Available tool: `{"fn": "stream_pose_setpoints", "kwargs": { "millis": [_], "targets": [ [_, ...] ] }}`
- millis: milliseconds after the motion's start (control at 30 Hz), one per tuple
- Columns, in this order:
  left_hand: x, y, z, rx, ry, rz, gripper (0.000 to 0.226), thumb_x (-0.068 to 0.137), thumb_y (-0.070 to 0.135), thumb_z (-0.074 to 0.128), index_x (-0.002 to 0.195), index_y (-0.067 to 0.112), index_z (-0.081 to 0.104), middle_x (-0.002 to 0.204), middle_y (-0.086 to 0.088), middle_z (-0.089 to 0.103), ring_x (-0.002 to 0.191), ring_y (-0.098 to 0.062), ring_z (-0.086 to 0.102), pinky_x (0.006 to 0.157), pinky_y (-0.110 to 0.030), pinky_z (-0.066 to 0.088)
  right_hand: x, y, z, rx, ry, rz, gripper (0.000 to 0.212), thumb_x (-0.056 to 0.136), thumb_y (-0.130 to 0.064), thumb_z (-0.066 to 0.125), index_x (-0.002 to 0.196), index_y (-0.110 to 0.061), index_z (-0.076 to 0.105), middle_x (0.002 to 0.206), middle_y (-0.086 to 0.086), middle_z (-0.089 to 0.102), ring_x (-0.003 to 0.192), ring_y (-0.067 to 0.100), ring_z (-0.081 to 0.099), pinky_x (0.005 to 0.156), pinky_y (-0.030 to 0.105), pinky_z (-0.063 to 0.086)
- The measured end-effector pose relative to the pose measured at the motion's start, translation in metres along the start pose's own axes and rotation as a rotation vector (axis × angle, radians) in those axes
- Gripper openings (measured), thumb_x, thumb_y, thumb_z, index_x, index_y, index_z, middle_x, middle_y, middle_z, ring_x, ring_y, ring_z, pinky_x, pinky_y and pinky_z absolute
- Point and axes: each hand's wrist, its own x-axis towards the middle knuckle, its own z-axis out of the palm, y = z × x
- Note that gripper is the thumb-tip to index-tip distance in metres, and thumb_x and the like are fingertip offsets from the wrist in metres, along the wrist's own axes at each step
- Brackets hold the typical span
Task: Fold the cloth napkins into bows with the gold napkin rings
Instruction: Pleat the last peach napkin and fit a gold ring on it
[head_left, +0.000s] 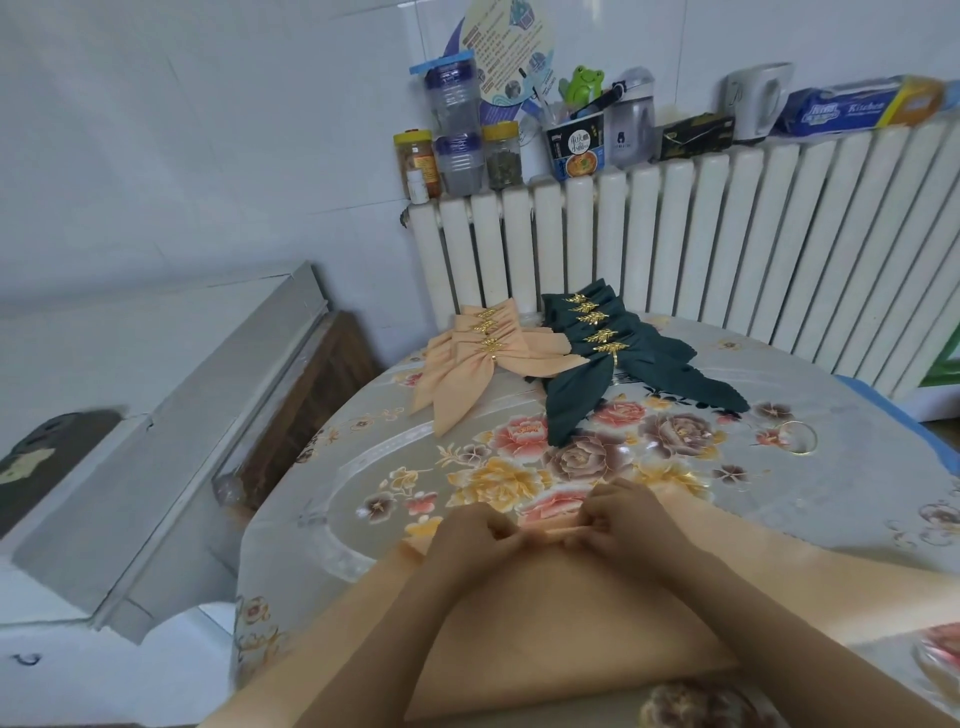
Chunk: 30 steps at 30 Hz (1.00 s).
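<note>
Both hands, left hand (475, 538) and right hand (631, 519), pinched pleats in a peach napkin (566, 623) on the bench (831, 499); pleating step; next likely needs the loose gold ring (797, 438).

peach napkin (571, 639): near edge cut off | pleats hidden under hands (550, 535)

Left hand (475, 538) and right hand (631, 519) side by side — fingers curled, each grip pinching (forearms converging).
</note>
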Motion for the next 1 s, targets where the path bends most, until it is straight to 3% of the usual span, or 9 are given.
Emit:
{"fn": "stream_pose_setpoints", "kwargs": {
  "millis": [67, 200, 267, 367, 501, 701, 801, 868, 1001],
  "targets": [
    [-0.005, 0.001, -0.002, -0.068, -0.025, -0.042, 0.051, 0.085, 0.048, 0.062, 0.047, 0.021, 0.042, 0.048, 0.004, 0.031, 0.049, -0.011, 0.028, 0.049, -0.021, 0.021, -0.001, -0.001, -0.002, 0.028, 0.006, 0.009, 0.03, 0.092, -0.041, 0.053, 0.087, -0.017, 0.071, 0.081, -0.008, 0.057, 0.083, 0.009, 0.045, 0.066, 0.019, 0.028],
    [-0.009, 0.003, -0.003, -0.117, -0.027, -0.049, 0.012, 0.074, 0.033, 0.077, 0.066, 0.026, 0.073, 0.058, 0.014, 0.056, 0.056, 0.001, 0.051, 0.057, -0.011, 0.037, -0.003, -0.002, -0.002, 0.02, -0.013, 0.037, 0.028, 0.089, -0.043, 0.056, 0.089, -0.017, 0.066, 0.083, -0.008, 0.05, 0.082, 0.008, 0.042, 0.062, 0.011, 0.027],
    [-0.008, 0.004, 0.0, -0.064, 0.002, -0.051, 0.009, 0.069, 0.033, 0.08, 0.075, 0.028, 0.076, 0.074, 0.018, 0.058, 0.076, 0.001, 0.054, 0.071, -0.017, 0.043, -0.003, -0.003, 0.001, 0.009, -0.007, 0.04, 0.025, 0.083, -0.042, 0.064, 0.095, -0.021, 0.063, 0.093, -0.008, 0.053, 0.092, 0.008, 0.044, 0.071, 0.013, 0.03],
    [-0.002, 0.008, 0.0, 0.133, 0.02, -0.073, 0.021, 0.066, 0.044, 0.078, 0.078, 0.036, 0.063, 0.096, 0.013, 0.048, 0.102, -0.009, 0.043, 0.091, -0.03, 0.036, -0.002, -0.004, 0.005, 0.047, 0.003, 0.112, 0.04, 0.08, -0.039, 0.068, 0.116, -0.025, 0.057, 0.121, -0.005, 0.052, 0.113, 0.012, 0.043, 0.092, 0.02, 0.031],
    [0.003, 0.011, -0.002, 0.188, -0.045, -0.097, 0.037, 0.07, 0.043, 0.077, 0.095, 0.029, 0.053, 0.095, 0.01, 0.052, 0.096, -0.012, 0.049, 0.09, -0.033, 0.029, 0.002, -0.01, 0.002, -0.089, -0.124, 0.131, 0.041, 0.087, -0.041, 0.058, 0.125, -0.03, 0.051, 0.131, -0.007, 0.045, 0.129, 0.015, 0.03, 0.104, 0.032, 0.022],
    [-0.001, 0.016, -0.005, 0.36, 0.02, 0.039, 0.026, 0.076, 0.041, 0.069, 0.095, 0.023, 0.068, 0.094, 0.006, 0.052, 0.1, -0.014, 0.047, 0.085, -0.032, 0.028, 0.002, -0.015, 0.001, -0.212, 0.072, -0.015, 0.011, 0.079, -0.018, 0.061, 0.088, -0.025, 0.063, 0.094, -0.006, 0.056, 0.098, 0.019, 0.047, 0.086, 0.031, 0.026],
    [-0.013, 0.01, 0.004, 0.254, 0.178, 0.172, 0.017, 0.069, 0.033, 0.071, 0.074, 0.018, 0.066, 0.082, 0.001, 0.06, 0.076, -0.017, 0.055, 0.067, -0.028, 0.036, -0.008, -0.012, 0.006, -0.202, 0.246, -0.13, 0.009, 0.064, -0.016, 0.051, 0.061, -0.022, 0.056, 0.066, -0.008, 0.055, 0.07, 0.017, 0.05, 0.07, 0.027, 0.024],
    [-0.02, 0.007, 0.009, 0.207, 0.23, 0.198, 0.015, 0.064, 0.031, 0.068, 0.066, 0.018, 0.062, 0.072, 0.001, 0.06, 0.065, -0.017, 0.054, 0.059, -0.028, 0.036, -0.014, -0.01, 0.006, -0.162, 0.252, -0.162, 0.01, 0.065, -0.018, 0.046, 0.059, -0.022, 0.053, 0.061, -0.01, 0.055, 0.067, 0.014, 0.044, 0.066, 0.026, 0.028],
    [-0.037, 0.007, 0.006, 0.131, 0.214, 0.196, 0.01, 0.072, 0.026, 0.063, 0.073, 0.016, 0.065, 0.079, 0.003, 0.061, 0.077, -0.014, 0.052, 0.066, -0.026, 0.035, -0.03, -0.007, -0.002, -0.003, 0.184, -0.175, 0.018, 0.061, -0.007, 0.062, 0.063, -0.022, 0.052, 0.06, -0.009, 0.056, 0.058, 0.015, 0.05, 0.053, 0.024, 0.038]
  ]
}}
